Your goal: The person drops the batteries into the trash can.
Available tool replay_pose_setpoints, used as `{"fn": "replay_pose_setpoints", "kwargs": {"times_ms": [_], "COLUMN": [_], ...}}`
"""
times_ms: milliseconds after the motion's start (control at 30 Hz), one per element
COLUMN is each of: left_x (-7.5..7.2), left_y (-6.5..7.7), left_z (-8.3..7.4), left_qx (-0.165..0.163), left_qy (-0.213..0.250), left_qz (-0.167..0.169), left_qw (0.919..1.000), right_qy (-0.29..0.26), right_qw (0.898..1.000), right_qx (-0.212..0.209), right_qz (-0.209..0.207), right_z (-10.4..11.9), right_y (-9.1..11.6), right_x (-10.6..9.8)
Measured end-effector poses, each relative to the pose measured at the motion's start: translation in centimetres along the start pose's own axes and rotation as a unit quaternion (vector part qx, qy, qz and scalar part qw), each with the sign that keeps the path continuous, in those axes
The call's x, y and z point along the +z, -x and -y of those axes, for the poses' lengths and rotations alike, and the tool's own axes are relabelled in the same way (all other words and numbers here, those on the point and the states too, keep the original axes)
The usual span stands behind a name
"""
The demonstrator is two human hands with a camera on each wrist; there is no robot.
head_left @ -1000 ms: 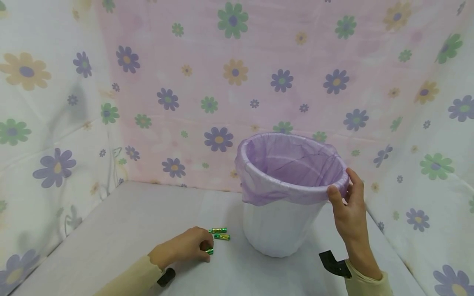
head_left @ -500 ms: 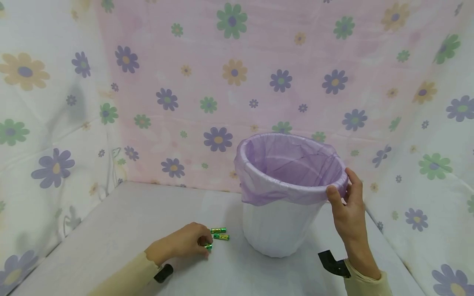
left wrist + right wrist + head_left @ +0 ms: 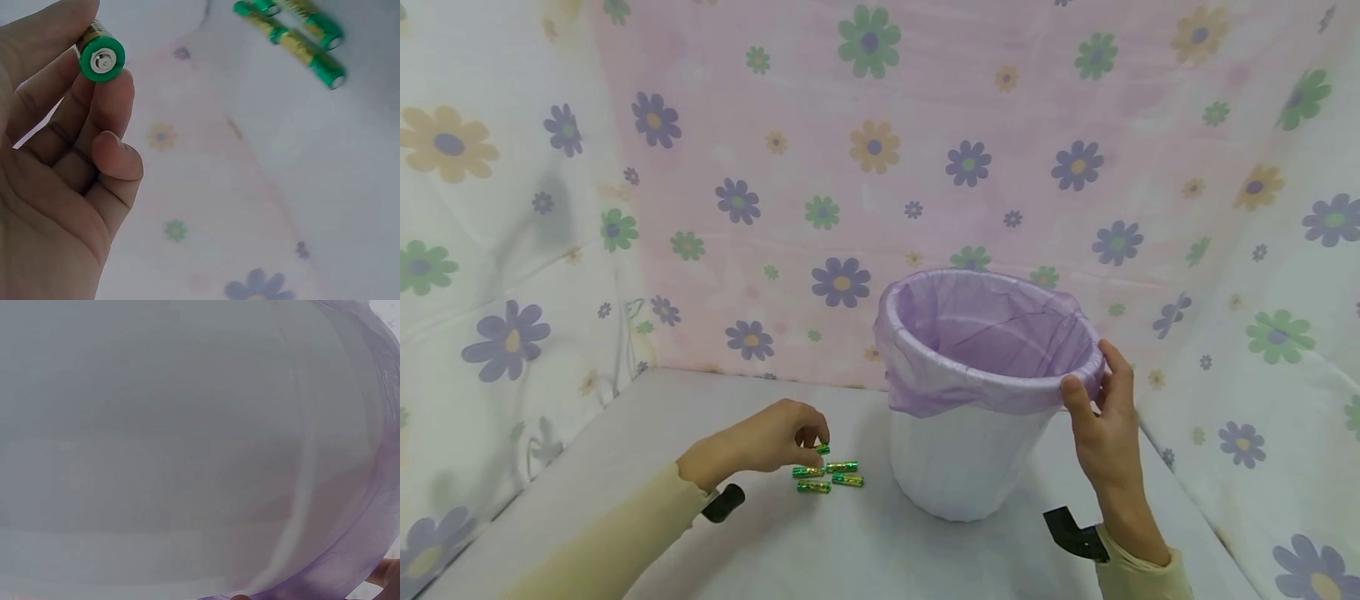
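Observation:
My left hand (image 3: pixel 767 437) pinches a green and gold battery (image 3: pixel 823 448) between thumb and fingers, above the white table. In the left wrist view the held battery (image 3: pixel 102 59) points its silver button end at the camera. Several matching batteries (image 3: pixel 814 486) lie close together on the table just below that hand. To their right stands a white wastebasket (image 3: pixel 962 467), lined with a thin purple bag (image 3: pixel 940 387) folded over its rim. My right hand (image 3: pixel 1108 425) grips the rim on the right side, thumb at the front. The right wrist view is mostly filled by the basket's pale outer wall (image 3: pixel 156 456).
The white tabletop (image 3: pixel 700 408) is enclosed by flower-printed cloth (image 3: pixel 775 217) at the back and both sides. Black bands (image 3: pixel 724 503) sit at both wrists, over pale sleeves.
My left hand has risen and moved slightly back with a battery in its fingers, uncovering more batteries on the table. The right hand and the wastebasket have stayed in place.

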State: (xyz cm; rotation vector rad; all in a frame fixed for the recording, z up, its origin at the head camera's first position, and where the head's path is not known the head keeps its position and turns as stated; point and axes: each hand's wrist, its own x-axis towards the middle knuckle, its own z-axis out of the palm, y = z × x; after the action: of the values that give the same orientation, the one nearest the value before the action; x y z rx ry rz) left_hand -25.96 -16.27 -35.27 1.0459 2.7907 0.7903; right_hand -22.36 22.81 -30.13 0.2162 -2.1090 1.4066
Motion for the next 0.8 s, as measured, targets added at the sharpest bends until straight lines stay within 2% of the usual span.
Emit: {"fn": "replay_pose_setpoints", "kwargs": {"times_ms": [133,367,467,700,800], "left_x": [-1.8,-4.3,-5.5,-8.2,-9.3], "left_y": [-0.8,-1.8,-2.3,-3.7,-4.3], "left_z": [-1.0,-2.8,-3.8,-6.3,-7.4], "left_qx": [0.008,0.028,0.034,0.074,0.079], "left_qy": [-0.018,-0.015,-0.024,-0.045,-0.054], "left_qz": [-0.004,0.000,-0.008,-0.030,-0.036], "left_qw": [0.9998,0.9995,0.9991,0.9958,0.9948], "right_qy": [0.006,0.005,0.001,0.007,0.005], "right_qw": [1.000,1.000,1.000,1.000,1.000], "right_qx": [0.005,0.011,0.008,0.010,0.012], "right_qz": [0.002,0.001,0.000,0.001,0.002], "right_z": [0.0,0.0,-0.1,0.0,0.0], "right_y": [0.1,0.1,0.1,0.0,0.0], "right_x": [-0.1,0.1,0.1,0.0,0.0]}}
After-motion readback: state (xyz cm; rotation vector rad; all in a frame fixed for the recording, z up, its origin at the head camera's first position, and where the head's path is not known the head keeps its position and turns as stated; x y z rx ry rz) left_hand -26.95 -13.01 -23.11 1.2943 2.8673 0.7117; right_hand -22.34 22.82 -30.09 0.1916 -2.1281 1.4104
